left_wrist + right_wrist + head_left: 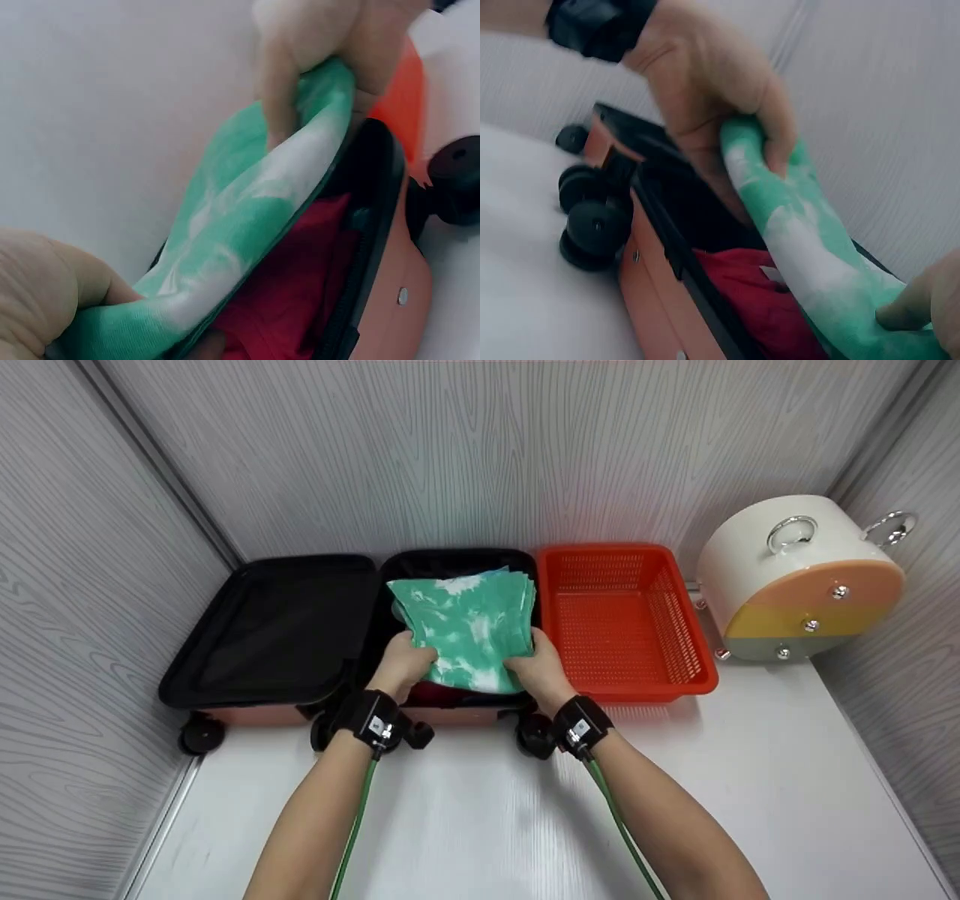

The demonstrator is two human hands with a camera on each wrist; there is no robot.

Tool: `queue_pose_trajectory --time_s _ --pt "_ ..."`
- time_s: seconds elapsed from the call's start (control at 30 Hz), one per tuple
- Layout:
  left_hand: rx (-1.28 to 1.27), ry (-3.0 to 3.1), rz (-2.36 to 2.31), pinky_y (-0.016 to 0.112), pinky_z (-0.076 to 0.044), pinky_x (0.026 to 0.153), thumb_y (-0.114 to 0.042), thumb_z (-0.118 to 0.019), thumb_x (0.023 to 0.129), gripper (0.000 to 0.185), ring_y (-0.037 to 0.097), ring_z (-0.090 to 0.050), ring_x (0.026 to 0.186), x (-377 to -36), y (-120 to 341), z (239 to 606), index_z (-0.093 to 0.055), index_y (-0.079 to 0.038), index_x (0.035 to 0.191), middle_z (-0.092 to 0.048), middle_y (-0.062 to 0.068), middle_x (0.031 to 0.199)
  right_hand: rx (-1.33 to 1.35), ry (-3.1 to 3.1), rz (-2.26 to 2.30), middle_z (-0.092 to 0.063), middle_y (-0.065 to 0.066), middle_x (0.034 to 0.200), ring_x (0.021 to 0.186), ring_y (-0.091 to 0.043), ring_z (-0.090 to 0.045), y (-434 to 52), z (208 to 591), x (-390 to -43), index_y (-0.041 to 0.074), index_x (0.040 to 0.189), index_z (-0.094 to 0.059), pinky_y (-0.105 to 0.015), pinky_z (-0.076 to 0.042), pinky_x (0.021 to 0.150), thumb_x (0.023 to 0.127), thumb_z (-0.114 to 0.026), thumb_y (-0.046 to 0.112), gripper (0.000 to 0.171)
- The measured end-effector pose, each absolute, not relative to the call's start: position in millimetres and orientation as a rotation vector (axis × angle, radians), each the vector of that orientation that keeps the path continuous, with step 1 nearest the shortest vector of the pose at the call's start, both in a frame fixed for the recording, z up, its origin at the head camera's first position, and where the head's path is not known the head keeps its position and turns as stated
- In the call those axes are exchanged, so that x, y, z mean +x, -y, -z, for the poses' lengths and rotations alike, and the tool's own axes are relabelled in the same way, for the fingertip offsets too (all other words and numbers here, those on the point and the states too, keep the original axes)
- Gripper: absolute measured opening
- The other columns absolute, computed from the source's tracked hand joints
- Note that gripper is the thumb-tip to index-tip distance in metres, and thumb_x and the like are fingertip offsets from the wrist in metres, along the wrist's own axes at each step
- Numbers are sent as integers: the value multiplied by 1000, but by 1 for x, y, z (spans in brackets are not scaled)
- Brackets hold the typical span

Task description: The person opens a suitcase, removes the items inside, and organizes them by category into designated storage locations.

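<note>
Both hands hold a folded green-and-white tie-dye cloth garment (472,630) by its two near corners. My left hand (405,664) pinches the left side, thumb on top and fingers beneath. On the opposite side my right hand (538,667) grips it the same way. The garment is over the right half of an open pink suitcase (450,717) with a black lining. In the left wrist view a dark red cloth (289,281) lies inside the case, under the raised garment. A bit of blue shows behind the garment's far edge in the head view.
The suitcase's other half (277,630) lies open to the left, its black wheels (201,733) facing the front. Right beside the case stands a red plastic basket (611,637). A rounded white cabinet (806,577) with coloured drawers sits at the far right, near the wall.
</note>
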State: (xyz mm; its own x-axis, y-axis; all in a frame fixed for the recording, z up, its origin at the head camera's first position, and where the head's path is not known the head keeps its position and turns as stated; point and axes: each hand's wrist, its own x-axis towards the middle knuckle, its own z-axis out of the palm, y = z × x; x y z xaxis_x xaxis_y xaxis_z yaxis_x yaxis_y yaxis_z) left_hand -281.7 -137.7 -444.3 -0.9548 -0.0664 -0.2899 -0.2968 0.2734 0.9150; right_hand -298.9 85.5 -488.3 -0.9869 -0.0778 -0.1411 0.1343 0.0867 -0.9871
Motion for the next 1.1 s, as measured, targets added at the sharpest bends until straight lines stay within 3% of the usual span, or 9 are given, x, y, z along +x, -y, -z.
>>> queue_pose_trajectory --time_s 0.07,0.2,0.3,0.47,0.5,0.63,0.73,0.97,1.1 --pt "-272 -2409 -1714 30 -40 68 1 -46 97 57 20 -48 78 -280 128 441 -39 -1 153 -55 14 127 -39 -2323 1943 -48 -15 148 133 -30 -48 -88 488 -298 8 156 -36 -45 -46 105 92 -62 -4 71" --pt "-214 -2465 -1670 31 -41 75 -3 -46 100 68 26 -50 109 -281 112 434 -19 -1 162 -31 18 162 -198 -2488 1882 -46 -14 153 137 -28 -45 -98 483 -295 10 157 -37 -44 -41 110 95 -59 -4 67" --pt "-202 -2464 -1681 31 -40 83 -7 -45 102 70 25 -44 126 -284 99 428 -13 -1 163 -13 14 169 -241 -2558 1892 -45 -13 155 139 -27 -44 -109 479 -294 12 158 -36 -43 -38 113 97 -57 -3 66" --pt "-104 -2382 -1908 31 -40 103 -5 -42 101 67 20 -45 132 -288 63 427 -19 -7 163 -31 10 163 -159 -2693 1928 -48 -9 153 139 -24 -45 -137 477 -292 17 157 -39 -42 -36 115 97 -58 -2 66" --pt "-86 -2365 -1964 30 -33 111 -3 -42 101 69 19 -33 144 -290 54 428 -16 -9 164 -28 8 164 -132 -2721 1937 -49 -8 153 139 -23 -45 -142 477 -292 18 157 -40 -42 -35 115 97 -58 -2 66" --pt "-20 -2335 -2108 25 -19 119 6 -42 98 87 14 -8 153 -298 18 429 9 -19 165 -2 1 171 -63 -2796 2000 -51 -4 150 138 -21 -46 -168 473 -294 19 156 -42 -43 -35 115 97 -57 -2 64" --pt "54 -2335 -2115 23 -18 119 4 -42 100 86 12 -6 153 -305 -6 430 9 -22 165 2 -2 171 -19 -2833 2032 -50 -2 151 138 -19 -45 -187 471 -295 20 156 -42 -43 -34 116 98 -54 -3 64" --pt "201 -2206 -1976 21 -31 109 3 -36 102 68 15 -27 148 -312 -37 438 -15 -11 165 -25 4 167 194 -2943 1911 -49 -4 151 139 -22 -43 -225 475 -293 17 156 -41 -44 -32 117 99 -48 -2 61" --pt "169 -2180 -1884 25 -39 83 6 -35 100 69 23 -37 137 -322 -43 446 -10 -4 164 -15 9 170 256 -2973 1811 -45 -7 155 143 -25 -38 -234 478 -296 13 159 -36 -45 -29 119 98 -44 -2 63"
